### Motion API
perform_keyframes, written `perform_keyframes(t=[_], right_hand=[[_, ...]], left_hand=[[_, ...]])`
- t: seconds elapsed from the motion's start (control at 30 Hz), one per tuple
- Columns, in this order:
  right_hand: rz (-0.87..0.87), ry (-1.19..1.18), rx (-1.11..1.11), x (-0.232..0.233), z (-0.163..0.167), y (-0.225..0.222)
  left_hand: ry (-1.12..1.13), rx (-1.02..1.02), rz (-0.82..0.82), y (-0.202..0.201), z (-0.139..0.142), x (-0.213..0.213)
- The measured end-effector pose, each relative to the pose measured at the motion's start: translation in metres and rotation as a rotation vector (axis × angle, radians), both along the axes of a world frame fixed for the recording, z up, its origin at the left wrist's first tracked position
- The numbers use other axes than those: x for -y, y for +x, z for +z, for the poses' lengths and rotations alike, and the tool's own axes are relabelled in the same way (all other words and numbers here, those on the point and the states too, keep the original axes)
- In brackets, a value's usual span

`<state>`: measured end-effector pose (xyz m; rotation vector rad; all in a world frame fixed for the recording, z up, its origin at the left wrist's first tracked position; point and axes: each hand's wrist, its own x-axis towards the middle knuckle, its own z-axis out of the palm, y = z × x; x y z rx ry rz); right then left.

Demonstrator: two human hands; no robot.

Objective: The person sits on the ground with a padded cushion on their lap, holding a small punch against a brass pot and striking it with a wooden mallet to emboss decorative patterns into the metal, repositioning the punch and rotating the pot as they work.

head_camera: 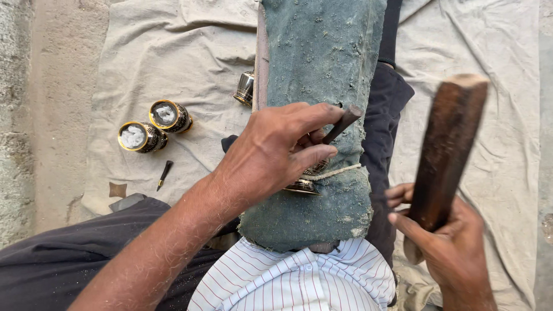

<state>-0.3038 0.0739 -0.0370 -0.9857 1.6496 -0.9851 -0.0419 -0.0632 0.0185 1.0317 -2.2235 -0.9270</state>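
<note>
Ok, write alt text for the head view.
A left hand holds a chisel against a small metal cup tied onto a green padded board, while the right hand raises a wooden mallet. Two more cups lie on a cloth.

surface: beige cloth (190, 52) on the floor | on it: two black-gold cups (154, 126); small dark punch (165, 174)
</note>
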Motion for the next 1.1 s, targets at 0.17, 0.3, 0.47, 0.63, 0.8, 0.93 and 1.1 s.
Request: perform_keyframes(t=[0.17, 0.3, 0.47, 0.63, 0.8, 0.93, 1.1], right_hand=[[-0.03, 0.024, -0.142, -0.005, 0.004, -0.018], [-0.003, -0.118, -0.277, 0.002, 0.012, -0.019], [-0.158, -0.187, -0.136, 0.018, 0.033, -0.009], [0.011, -0.098, -0.321, 0.027, 0.039, -0.014], [0.202, -0.027, -0.692, 0.026, 0.032, -0.021], [0.252, -0.02, -0.743, 0.028, 0.035, -0.03], [0.098, -0.143, -0.392, 0.025, 0.032, -0.047]], left_hand=[[-0.009, 0.107, -0.108, -0.01, 0.004, 0.006], [-0.034, 0.27, -0.173, -0.016, 0.009, 0.007], [-0.029, 0.227, -0.216, -0.015, 0.014, 0.011], [-0.066, 0.233, -0.217, -0.014, 0.01, 0.009], [-0.142, 0.201, -0.173, -0.007, 0.002, 0.001], [-0.164, 0.151, -0.155, 0.001, -0.004, -0.006], [-0.239, 0.034, -0.109, 0.01, -0.008, -0.014]])
